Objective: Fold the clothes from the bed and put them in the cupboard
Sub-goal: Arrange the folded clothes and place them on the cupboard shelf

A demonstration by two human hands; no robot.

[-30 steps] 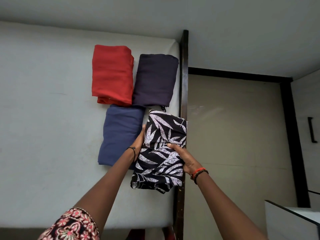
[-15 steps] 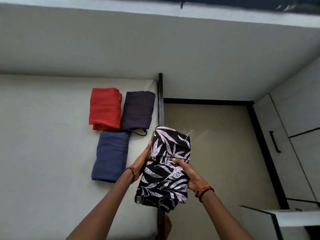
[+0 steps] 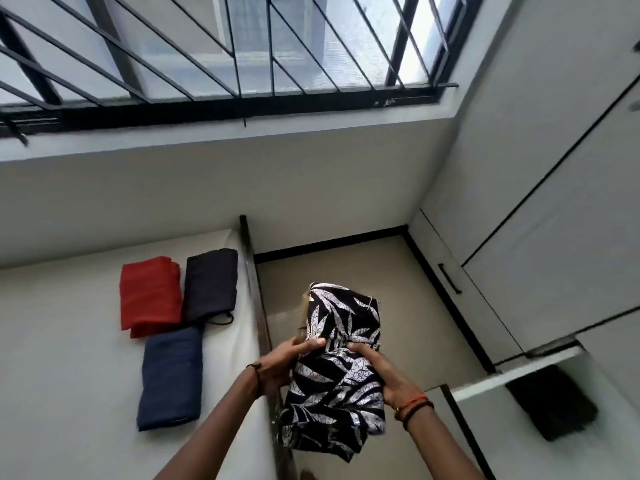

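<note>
both hands' fingers (image 3: 311, 345) grip the folded leaf-print garment (image 3: 337, 372), whose underside and lower edge are hidden.

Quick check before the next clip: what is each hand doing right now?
Left hand: closed on the folded leaf-print garment, gripping its left side.
Right hand: closed on the same garment, gripping its right side.

There is only one view, from the person's head. It looks forward and down from beside the bed (image 3: 69, 341), close above its right edge. It faces the barred window (image 3: 225, 53) beyond the bed, and the cupboard (image 3: 554, 237) stands right of the bed.
</note>
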